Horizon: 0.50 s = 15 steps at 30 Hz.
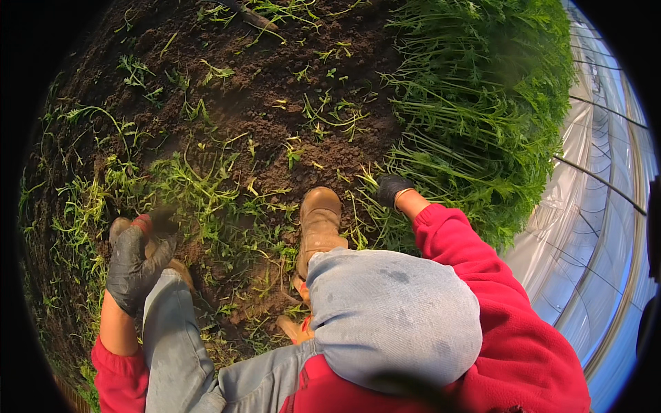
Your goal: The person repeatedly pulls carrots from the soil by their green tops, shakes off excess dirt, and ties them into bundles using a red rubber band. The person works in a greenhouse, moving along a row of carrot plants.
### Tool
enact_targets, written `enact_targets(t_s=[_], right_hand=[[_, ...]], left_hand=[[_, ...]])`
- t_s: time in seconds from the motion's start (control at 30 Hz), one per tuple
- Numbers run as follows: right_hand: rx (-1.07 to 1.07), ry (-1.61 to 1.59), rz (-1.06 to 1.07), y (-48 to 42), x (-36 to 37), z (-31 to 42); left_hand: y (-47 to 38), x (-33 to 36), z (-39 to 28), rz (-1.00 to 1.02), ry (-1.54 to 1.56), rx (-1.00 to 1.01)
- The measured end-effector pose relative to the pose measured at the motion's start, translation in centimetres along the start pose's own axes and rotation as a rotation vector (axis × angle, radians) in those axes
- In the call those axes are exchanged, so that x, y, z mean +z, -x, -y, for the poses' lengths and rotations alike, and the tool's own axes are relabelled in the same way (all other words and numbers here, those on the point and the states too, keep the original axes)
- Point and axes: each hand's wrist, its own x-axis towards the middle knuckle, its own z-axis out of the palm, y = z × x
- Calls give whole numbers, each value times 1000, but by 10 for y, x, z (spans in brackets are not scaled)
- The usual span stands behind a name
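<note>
My left hand, in a dark rubber-like glove, is raised over my left boot. It is closed on a hand tool with a red part; a blurred dark piece extends to the right, its shape unclear. My right hand, gloved in black, is down at the base of a dense stand of feathery leafy greens. Its fingers are curled at the stems, but the glove hides how many are inside. Pale stem ends show just left of that hand.
Cut leaves and stems litter the brown soil. My brown right boot is planted between the hands. A dark stick-like object lies at the top. Clear plastic sheeting with thin rods rises beyond the greens on the right.
</note>
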Motion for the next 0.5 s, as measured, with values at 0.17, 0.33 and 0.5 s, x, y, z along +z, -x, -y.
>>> enact_targets(t_s=[0.17, 0.33, 0.5], right_hand=[[-365, 281, 113, -15, 22, -3], [-64, -458, -184, 28, 17, 18], [91, -470, 76, 24, 25, 35]], left_hand=[[1, 2, 6, -2, -61, -70], [3, -1, 6, 62, -125, -105], [2, 1, 1, 17, -53, -83]])
